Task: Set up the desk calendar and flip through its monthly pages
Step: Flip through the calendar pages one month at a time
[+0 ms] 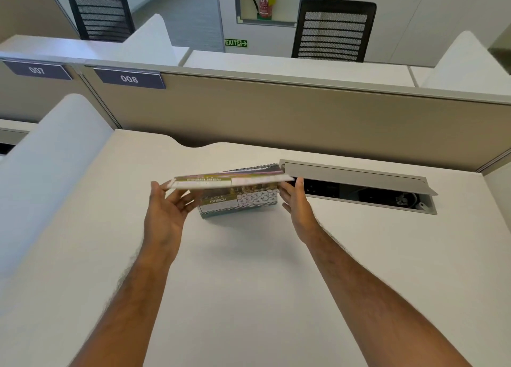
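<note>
A spiral-bound desk calendar (239,203) stands on the white desk (249,269), its front page reading MARCH. One page (232,180) is lifted to about horizontal above it, hinged at the black spiral at the top. My left hand (168,209) holds the page's left corner from below, palm up. My right hand (297,200) touches the page's right edge with its fingertips. Whether the right fingers pinch the page or only steady it is unclear.
An open cable tray (359,192) with a raised grey lid is set into the desk just right of the calendar. A beige partition (304,117) closes the desk's far side, with white side dividers (49,173) at the left. Two black chairs stand beyond.
</note>
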Motion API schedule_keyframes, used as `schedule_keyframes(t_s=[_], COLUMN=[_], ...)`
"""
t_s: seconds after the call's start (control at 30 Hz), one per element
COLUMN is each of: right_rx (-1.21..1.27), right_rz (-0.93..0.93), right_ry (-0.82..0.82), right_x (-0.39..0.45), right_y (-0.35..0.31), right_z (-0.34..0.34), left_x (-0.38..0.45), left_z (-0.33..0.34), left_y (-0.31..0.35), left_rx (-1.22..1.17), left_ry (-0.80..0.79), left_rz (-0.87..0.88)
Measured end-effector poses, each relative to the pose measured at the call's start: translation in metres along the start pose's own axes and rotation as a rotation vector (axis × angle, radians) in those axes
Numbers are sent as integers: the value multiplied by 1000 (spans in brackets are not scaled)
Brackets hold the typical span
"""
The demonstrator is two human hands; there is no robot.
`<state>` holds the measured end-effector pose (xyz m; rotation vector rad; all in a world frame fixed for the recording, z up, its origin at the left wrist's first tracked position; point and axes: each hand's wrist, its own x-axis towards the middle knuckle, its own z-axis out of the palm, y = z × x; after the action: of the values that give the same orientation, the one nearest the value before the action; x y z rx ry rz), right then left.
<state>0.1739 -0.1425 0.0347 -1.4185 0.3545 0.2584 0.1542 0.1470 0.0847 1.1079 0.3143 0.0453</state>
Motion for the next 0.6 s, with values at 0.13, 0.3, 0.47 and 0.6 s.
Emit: schedule_keyframes(t_s=[0.13, 0.3, 0.47, 0.6], right_rx=[-38, -39, -29, -39], right_rz=[-1, 17, 19, 15], right_ry=[-14, -25, -22, -8], right_x=[1, 3, 4, 4], right_y=[0, -1, -2, -2], right_z=[-2, -2, -1, 0], left_x=[13, 25, 30, 30], left_z=[3, 1, -1, -6], left_y=[8, 9, 3, -7], left_rx=[79, 105, 135, 197], left_ry=[-13, -22, -17, 68], left_rz=[30, 30, 1, 41])
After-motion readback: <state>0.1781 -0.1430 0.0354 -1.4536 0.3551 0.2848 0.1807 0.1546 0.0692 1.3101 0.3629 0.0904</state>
